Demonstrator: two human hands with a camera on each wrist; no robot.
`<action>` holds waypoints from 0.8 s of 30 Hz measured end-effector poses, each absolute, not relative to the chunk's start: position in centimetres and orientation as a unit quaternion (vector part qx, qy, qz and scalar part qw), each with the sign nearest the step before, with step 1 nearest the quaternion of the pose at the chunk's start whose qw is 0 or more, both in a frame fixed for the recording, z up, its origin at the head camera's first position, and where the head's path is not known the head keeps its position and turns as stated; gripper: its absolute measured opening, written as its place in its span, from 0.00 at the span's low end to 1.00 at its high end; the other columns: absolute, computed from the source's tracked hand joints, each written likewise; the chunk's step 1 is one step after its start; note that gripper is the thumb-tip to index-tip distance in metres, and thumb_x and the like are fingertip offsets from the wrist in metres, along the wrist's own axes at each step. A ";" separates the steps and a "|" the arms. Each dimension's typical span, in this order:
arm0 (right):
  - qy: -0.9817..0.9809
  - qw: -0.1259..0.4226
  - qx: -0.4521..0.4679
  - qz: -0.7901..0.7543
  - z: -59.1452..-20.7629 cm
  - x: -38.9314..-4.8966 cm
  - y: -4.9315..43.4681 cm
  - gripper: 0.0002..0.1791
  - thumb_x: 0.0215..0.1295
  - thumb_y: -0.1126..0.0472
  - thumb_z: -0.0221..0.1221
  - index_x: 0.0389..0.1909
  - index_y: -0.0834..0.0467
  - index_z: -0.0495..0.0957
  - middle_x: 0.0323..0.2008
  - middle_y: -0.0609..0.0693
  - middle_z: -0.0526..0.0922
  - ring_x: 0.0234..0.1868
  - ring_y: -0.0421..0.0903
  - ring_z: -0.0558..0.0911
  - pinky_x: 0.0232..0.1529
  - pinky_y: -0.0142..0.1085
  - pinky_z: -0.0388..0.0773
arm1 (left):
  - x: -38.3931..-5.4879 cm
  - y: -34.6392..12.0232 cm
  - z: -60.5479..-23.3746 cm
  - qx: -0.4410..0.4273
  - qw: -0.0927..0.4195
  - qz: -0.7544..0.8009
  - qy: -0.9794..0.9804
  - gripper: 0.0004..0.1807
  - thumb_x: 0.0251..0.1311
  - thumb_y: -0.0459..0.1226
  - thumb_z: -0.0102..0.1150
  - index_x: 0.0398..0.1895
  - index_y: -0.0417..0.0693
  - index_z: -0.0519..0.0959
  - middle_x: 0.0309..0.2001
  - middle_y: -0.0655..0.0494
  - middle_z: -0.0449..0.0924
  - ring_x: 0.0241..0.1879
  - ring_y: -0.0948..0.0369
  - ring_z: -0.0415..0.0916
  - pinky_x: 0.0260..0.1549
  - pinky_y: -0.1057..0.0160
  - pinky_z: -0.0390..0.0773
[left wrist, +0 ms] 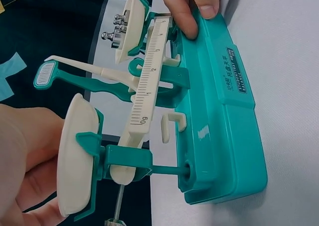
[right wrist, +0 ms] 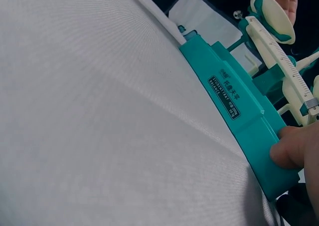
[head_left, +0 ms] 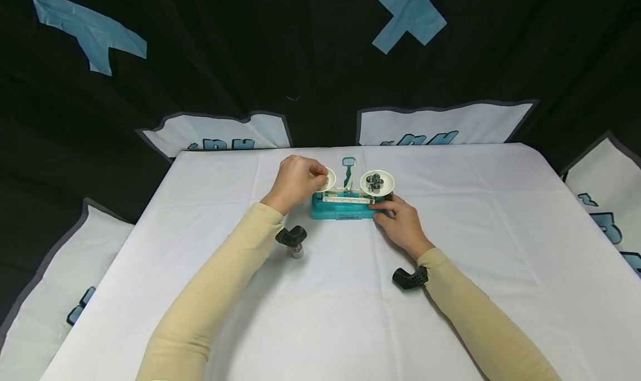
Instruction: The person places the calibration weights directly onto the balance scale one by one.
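Observation:
A teal tray balance scale (left wrist: 214,111) stands on the table, with a white graduated beam (left wrist: 149,71) and two white pans. Several shiny metal weights (head_left: 374,182) sit in the right pan (head_left: 390,182). My left hand (head_left: 296,182) is at the left pan (left wrist: 77,156), its thumb and fingertips together over the dish in the head view. I cannot tell whether something is between those fingers, as the pan hides them in the left wrist view. My right hand (head_left: 400,223) grips the right end of the base, thumb on its front face, fingers near the beam's end.
A small clear and grey cylinder (head_left: 296,252) stands on the white-covered table (head_left: 340,314), partly behind the left wrist camera (head_left: 291,236). Another black camera (head_left: 410,278) is on the right wrist. Black cloth (head_left: 225,64) hangs behind the table's far edge.

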State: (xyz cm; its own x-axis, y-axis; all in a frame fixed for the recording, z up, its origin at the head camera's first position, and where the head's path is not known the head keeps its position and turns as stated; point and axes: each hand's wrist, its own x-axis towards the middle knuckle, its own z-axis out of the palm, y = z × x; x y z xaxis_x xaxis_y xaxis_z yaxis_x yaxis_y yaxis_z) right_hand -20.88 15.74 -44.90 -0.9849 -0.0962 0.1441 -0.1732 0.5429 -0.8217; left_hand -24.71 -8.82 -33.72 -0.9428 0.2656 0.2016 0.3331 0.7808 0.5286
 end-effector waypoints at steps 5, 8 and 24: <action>-0.878 0.040 0.078 0.470 -44.9 -20.9 15.8 0.14 0.66 0.69 0.62 0.50 0.63 0.86 0.72 0.68 0.69 0.76 0.66 0.65 0.75 0.58 0.64 | -24.4 -9.0 -33.5 -0.149 0.057 -0.306 -0.939 0.12 0.64 0.35 0.62 0.46 0.41 0.89 0.44 0.48 0.90 0.56 0.50 0.77 0.65 0.50 0.70; -0.878 0.040 0.078 0.471 -44.9 -20.9 15.8 0.14 0.66 0.68 0.62 0.50 0.63 0.86 0.72 0.67 0.69 0.76 0.66 0.64 0.75 0.58 0.64 | -24.2 -9.2 -33.1 -0.151 0.063 -0.310 -0.936 0.12 0.65 0.35 0.61 0.46 0.41 0.88 0.45 0.48 0.90 0.58 0.50 0.75 0.64 0.50 0.71; -0.882 0.049 0.085 0.461 -44.9 -20.9 15.8 0.13 0.66 0.66 0.62 0.50 0.63 0.86 0.70 0.67 0.72 0.75 0.67 0.66 0.75 0.59 0.64 | -22.9 -13.0 -30.5 -0.139 0.102 -0.315 -0.933 0.13 0.67 0.36 0.61 0.49 0.40 0.87 0.51 0.46 0.88 0.60 0.47 0.78 0.61 0.47 0.74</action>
